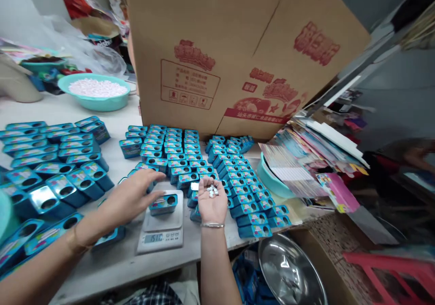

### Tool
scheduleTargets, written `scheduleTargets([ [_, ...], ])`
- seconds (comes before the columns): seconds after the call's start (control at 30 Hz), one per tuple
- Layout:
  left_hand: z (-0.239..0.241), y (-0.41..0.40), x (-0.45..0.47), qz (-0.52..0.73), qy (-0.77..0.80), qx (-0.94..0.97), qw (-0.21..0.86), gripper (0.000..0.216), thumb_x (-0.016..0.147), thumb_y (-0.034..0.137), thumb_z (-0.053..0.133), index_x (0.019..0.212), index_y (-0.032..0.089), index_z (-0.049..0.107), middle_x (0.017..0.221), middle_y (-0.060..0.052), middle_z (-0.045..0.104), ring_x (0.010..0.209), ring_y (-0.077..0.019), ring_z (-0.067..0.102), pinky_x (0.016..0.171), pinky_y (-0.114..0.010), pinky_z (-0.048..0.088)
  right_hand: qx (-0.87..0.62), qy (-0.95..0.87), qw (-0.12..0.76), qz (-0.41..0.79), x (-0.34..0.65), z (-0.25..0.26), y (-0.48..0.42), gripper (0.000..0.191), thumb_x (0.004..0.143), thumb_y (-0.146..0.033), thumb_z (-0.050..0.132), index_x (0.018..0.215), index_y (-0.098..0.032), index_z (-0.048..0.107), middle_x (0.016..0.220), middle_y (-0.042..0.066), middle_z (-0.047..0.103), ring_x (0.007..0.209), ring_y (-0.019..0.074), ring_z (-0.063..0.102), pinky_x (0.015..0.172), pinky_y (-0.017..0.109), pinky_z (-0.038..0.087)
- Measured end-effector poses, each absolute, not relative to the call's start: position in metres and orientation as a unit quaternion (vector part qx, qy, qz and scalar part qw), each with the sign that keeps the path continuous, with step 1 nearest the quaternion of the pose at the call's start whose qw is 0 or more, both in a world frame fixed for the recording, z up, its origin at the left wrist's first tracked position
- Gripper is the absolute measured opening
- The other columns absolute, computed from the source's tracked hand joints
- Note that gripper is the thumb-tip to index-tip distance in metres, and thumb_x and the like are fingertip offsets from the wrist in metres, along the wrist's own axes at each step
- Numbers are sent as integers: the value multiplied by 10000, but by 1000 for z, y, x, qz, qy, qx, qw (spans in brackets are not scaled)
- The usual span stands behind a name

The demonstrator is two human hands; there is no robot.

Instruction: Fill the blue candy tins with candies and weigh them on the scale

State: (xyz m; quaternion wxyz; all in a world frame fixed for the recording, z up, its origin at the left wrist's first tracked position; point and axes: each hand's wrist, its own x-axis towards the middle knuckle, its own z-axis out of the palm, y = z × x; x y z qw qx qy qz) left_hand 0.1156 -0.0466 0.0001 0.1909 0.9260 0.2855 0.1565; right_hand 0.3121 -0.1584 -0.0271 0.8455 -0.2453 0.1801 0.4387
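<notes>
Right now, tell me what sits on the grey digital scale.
A blue rectangular box with a dark round hole on top; the grey plate directly beneath it is hidden.

Room abv scale [163,227] front; tins [244,198] crowd L/R, lg carton [234,28] blocks back

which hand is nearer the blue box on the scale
Left. The left hand is right by the blue box, on its left side; the right hand is farther off, palm up to the right of the scale.
</notes>
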Motion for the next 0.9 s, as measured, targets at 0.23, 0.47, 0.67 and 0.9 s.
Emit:
scheduleTargets([
  [0.23, -4, -68, 115, 73, 256, 954, 139, 285, 705, 96, 600, 963, 215, 620, 965, -49, 676, 1009, -256, 615, 1143, -621, 188, -293, 90, 840, 448, 314, -37, -164, 151, 853, -207, 529, 707, -206, 567, 703, -20, 670, 739, 93, 690, 853, 305, 591],
  [0.47, 69, 35, 52, 160, 364, 917, 2, 316, 840, 225, 531, 1147, 213, 602, 1026, -20, 663, 1111, -219, 568, 1162, -548, 202, -320, 117, 841, 420, 333, -44, -177, 153, 852, -186, 497, 707, -217, 532, 694, -17, 631, 722, 98, 686, 798, 293, 612],
  [0.67, 30, 85, 66, 140, 393, 909, -11, 203, 841, 180, 463, 890, 97, 642, 828, -20, 689, 1035, -234, 635, 1067, -536, 358, -285, 158, 845, 424, 323, -34, -180, 194, 890, -175, 450, 728, -201, 556, 702, -9, 632, 708, 95, 678, 770, 297, 623],
  [0.9, 14, 86, 82, 176, 405, 897, -5, 225, 877, 185, 466, 1002, 95, 630, 1058, -109, 684, 1143, -282, 596, 1124, -567, 300, -293, 180, 847, 406, 324, -24, -193, 217, 906, -185, 447, 726, -192, 567, 677, -16, 624, 680, 89, 667, 753, 280, 623],
])
